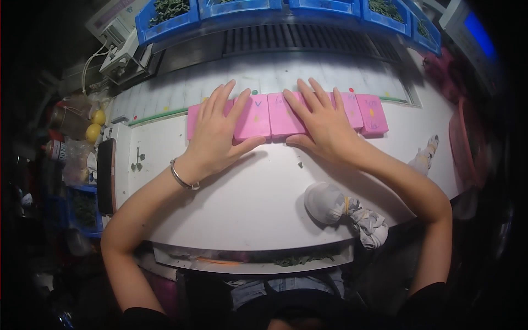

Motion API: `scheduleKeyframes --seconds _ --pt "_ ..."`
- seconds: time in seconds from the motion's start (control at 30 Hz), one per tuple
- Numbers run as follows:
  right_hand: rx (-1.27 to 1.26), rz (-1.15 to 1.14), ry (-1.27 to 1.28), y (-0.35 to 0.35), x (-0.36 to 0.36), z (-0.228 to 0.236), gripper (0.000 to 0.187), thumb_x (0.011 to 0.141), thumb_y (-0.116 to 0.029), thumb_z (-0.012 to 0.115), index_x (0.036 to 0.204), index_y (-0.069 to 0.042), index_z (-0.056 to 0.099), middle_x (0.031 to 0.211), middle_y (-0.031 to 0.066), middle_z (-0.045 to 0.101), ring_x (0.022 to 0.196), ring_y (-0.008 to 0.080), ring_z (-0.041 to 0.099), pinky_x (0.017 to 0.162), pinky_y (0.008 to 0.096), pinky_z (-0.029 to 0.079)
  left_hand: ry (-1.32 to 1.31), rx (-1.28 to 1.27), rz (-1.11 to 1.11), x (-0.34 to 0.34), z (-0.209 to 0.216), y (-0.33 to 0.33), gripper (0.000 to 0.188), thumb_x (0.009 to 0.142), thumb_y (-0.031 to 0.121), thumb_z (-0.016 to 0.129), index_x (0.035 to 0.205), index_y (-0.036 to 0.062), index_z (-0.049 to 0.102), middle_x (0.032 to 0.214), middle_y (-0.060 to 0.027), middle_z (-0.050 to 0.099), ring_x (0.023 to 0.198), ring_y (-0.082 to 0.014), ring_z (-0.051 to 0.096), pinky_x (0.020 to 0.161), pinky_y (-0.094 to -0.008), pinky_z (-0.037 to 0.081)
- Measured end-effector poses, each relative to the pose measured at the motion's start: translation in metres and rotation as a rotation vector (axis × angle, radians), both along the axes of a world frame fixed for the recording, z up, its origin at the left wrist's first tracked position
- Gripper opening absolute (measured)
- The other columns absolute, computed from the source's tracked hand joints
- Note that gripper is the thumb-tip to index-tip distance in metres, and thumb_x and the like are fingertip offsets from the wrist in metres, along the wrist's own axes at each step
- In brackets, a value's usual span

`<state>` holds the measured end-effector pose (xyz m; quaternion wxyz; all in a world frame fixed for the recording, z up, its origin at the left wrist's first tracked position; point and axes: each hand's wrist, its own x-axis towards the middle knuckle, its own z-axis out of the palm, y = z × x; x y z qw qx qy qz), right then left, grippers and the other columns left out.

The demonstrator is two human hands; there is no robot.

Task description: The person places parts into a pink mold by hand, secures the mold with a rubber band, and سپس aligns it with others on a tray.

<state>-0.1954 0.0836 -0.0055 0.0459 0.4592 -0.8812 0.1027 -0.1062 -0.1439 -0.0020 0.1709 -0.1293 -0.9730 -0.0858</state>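
Several pink blocks stand side by side in a row along the far part of the white table. Pen marks and small coloured dots show on their tops. My left hand rests on the left part of the row, fingers spread forward and thumb along the near edge. Over the right part lies my right hand, likewise spread, its thumb at the near side. The rightmost pink block sits just beyond that hand. Both palms and fingers cover parts of the blocks.
Behind the row runs a pale slatted strip, with blue bins of small dark green parts above. A grey cloth-wrapped bundle lies near my right forearm. A phone lies at the left; a reddish basin stands right.
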Motion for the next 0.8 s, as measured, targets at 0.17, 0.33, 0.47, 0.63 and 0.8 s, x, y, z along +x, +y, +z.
scheduleKeyframes --seconds 0.17,0.33,0.47,0.63,0.8 --pt "-0.221 0.092 -0.009 0.011 0.01 0.002 0.055 0.08 -0.026 0.069 0.127 -0.006 0.047 0.129 0.022 0.043 0.123 0.0401 0.038 0.096 0.0513 0.035 0.36 0.2 -0.075 0.03 0.023 0.019 0.051 0.074 0.006 0.073 0.122 0.0007 0.056 0.111 -0.0152 0.049 0.096 -0.0252 0.052 0.083 -0.0321 0.045" --pt "-0.16 0.149 -0.219 0.029 0.034 0.025 0.028 0.077 -0.014 0.07 0.102 -0.005 0.06 0.096 0.0136 0.059 0.091 0.0297 0.058 0.072 0.0368 0.048 0.306 0.614 -0.08 0.052 0.038 0.035 0.033 0.073 -0.011 0.066 0.103 0.0028 0.067 0.087 -0.0085 0.056 0.07 -0.0157 0.057 0.062 -0.0256 0.049" --pt "-0.222 0.152 -0.199 0.042 0.068 0.037 0.027 0.078 -0.018 0.069 0.098 -0.004 0.059 0.087 0.0101 0.059 0.079 0.0283 0.059 0.065 0.038 0.049 -0.255 0.966 -0.078 0.055 0.031 0.056 0.027 0.084 -0.005 0.059 0.111 -0.0008 0.061 0.101 -0.0113 0.06 0.087 -0.0157 0.065 0.074 -0.027 0.053" --pt "-0.08 0.044 -0.247 0.076 0.107 0.041 0.062 0.077 -0.02 0.071 0.131 -0.004 0.045 0.103 0.0151 0.053 0.088 0.0297 0.058 0.073 0.0394 0.049 -0.282 0.611 -0.251 0.047 0.002 0.083 0.034 0.087 0.007 0.058 0.12 -0.0001 0.056 0.125 -0.0244 0.05 0.111 -0.0381 0.054 0.092 -0.0404 0.047" --pt "-0.053 -0.049 -0.379 0.111 0.105 0.039 0.073 0.074 0.004 0.058 0.141 -0.003 0.031 0.103 0.017 0.052 0.092 0.0346 0.054 0.079 0.0397 0.047 -0.323 0.348 -0.431 0.052 -0.009 0.09 0.048 0.092 0.013 0.049 0.131 -0.0101 0.037 0.138 -0.029 0.036 0.13 -0.0428 0.035 0.108 -0.0448 0.03"
